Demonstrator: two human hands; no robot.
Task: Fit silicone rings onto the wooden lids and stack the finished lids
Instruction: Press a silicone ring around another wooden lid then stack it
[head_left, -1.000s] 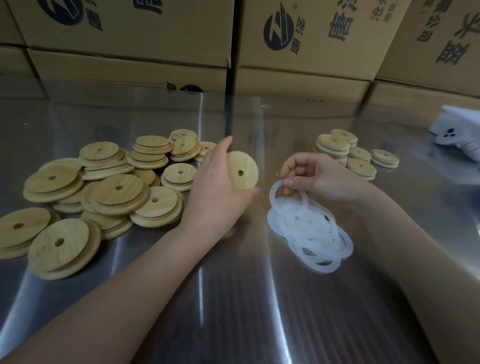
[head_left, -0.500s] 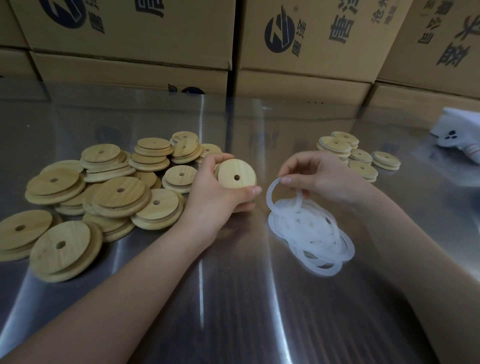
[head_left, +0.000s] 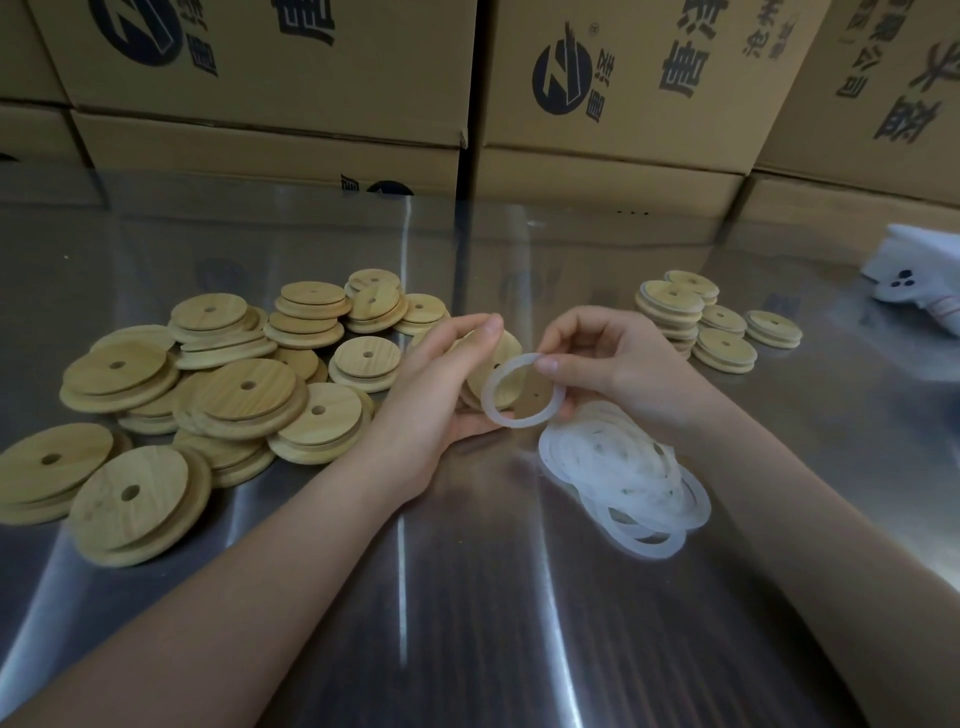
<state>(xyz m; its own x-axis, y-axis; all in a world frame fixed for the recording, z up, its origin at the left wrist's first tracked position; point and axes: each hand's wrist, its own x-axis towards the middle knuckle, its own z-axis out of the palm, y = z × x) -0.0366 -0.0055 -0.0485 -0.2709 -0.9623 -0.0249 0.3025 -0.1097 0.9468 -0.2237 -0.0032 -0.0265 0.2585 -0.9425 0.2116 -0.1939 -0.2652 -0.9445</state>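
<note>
Silicone ring (head_left: 511, 422), frame centre, pinched at its top by right hand (head_left: 618, 364); left hand (head_left: 436, 384) grips wooden lid (head_left: 511, 345) on edge, just behind the ring's left half. Ring plane roughly faces lid face; fitting likely needs a short push toward frame left. Spare rings (head_left: 623, 467) lie lower right.

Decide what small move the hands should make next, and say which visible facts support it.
Probably hook the silicone ring over the rim of the wooden lid. The right hand pinches the ring, held clear of the ring pile, in front of the lid that the left hand grips; it is not yet seated.
</note>
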